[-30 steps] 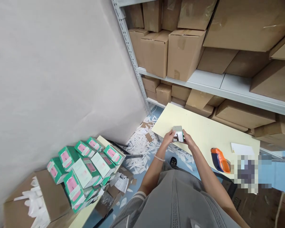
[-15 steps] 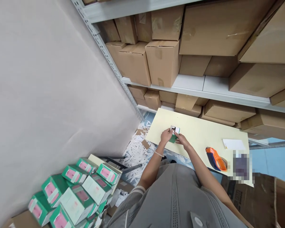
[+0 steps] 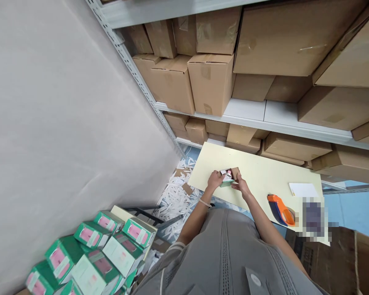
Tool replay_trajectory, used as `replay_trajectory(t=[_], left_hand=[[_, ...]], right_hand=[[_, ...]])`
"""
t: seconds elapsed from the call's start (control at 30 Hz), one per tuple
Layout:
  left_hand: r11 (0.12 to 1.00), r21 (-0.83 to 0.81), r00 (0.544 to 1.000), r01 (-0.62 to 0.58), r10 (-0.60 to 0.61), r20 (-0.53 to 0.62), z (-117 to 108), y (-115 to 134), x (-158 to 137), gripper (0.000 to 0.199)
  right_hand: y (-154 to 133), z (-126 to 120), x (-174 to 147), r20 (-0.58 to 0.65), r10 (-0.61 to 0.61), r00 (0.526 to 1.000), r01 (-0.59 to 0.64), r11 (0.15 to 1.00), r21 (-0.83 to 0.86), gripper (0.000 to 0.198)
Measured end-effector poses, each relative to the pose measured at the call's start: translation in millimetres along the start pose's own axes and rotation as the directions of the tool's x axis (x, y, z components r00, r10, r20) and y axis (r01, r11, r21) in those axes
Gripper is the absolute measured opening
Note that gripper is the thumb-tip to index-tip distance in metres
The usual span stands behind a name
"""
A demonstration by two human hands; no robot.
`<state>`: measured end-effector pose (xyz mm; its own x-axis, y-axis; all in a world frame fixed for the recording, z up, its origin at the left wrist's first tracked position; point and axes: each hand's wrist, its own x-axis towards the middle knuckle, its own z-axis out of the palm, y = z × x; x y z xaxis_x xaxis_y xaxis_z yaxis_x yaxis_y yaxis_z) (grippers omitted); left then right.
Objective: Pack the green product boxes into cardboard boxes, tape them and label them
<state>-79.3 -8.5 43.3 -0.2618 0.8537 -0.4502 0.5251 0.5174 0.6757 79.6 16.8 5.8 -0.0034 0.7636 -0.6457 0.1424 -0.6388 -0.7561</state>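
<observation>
A small green cardboard box (image 3: 226, 184) is held between my two hands over the pale yellow table. Its top is open, with brown flap insides showing and something pink and white inside that is too small to make out. My left hand (image 3: 214, 180) is closed on the box's left end. On the other end, my right hand (image 3: 242, 185) grips beside the raised brown flap, thumb above and fingers lower down.
An orange and blue tape dispenser (image 3: 281, 210) and a white card (image 3: 303, 189) lie on the table (image 3: 261, 168). Shelves (image 3: 249, 110) with brown cartons stand behind. Green and pink boxes (image 3: 123, 252) are piled lower left. Paper scraps (image 3: 175, 200) cover the floor. A large carton (image 3: 329, 258) stands lower right.
The small box has been tilted and its end opened, so brown flap insides now show. My right hand has shifted slightly to the right and down with the flap.
</observation>
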Motion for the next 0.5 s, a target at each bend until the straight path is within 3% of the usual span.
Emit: replay_trajectory(t=[0.2, 0.33, 0.5], left_hand=[[0.998, 0.068, 1.0, 0.002, -0.002, 0.005, -3.1, -4.9, -1.2, 0.034], [0.991, 0.067, 0.991, -0.115, 0.119, -0.054, -4.7, -6.2, -4.2, 0.029], [0.96, 0.063, 0.945, -0.273, 0.28, -0.169, -12.3, 2.0, -5.0, 0.027]], right_hand=[[5.3, 2.5, -3.6, -0.032, 0.006, 0.999, -0.002, 0.993, 0.115, 0.048], [12.3, 2.5, -6.1, -0.043, -0.023, 0.999, 0.028, 0.991, 0.13, 0.048], [17.8, -0.7, -3.9, -0.085, -0.171, 0.982, 0.167, 0.985, -0.046, 0.042]])
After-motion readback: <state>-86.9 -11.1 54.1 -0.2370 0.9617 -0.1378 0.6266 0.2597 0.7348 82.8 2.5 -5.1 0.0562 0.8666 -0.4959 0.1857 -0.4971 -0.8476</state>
